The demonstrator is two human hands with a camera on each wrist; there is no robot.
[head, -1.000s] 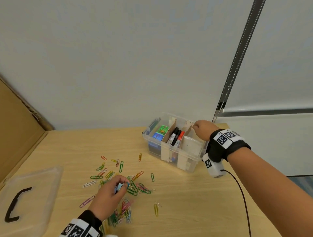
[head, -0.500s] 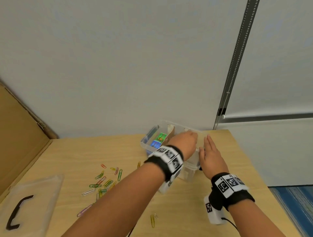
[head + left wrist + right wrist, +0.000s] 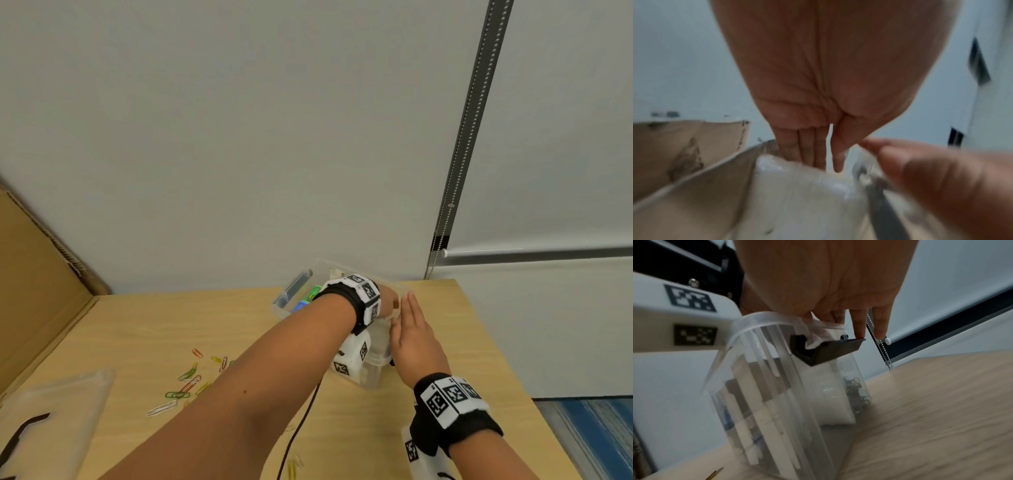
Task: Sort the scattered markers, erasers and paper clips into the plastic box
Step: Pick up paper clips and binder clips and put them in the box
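The clear plastic box stands at the back of the table, split by cardboard dividers. My left hand reaches across it into the right end compartment. In the left wrist view its fingers point straight down, thumb alongside, and nothing shows between them. My right hand lies flat against the box's right end, straight fingers touching the rim by the black latch. Coloured erasers show in the left compartment. Loose paper clips lie scattered on the table to the left. My left arm hides the markers.
The clear lid with a black handle lies at the front left. A cardboard panel leans along the left edge. A blind's bead chain hangs by the wall behind the box. More clips lie near the front edge.
My left hand left the clip pile and crossed to the box's right compartment. My right hand slid from the box's far rim to its right end.
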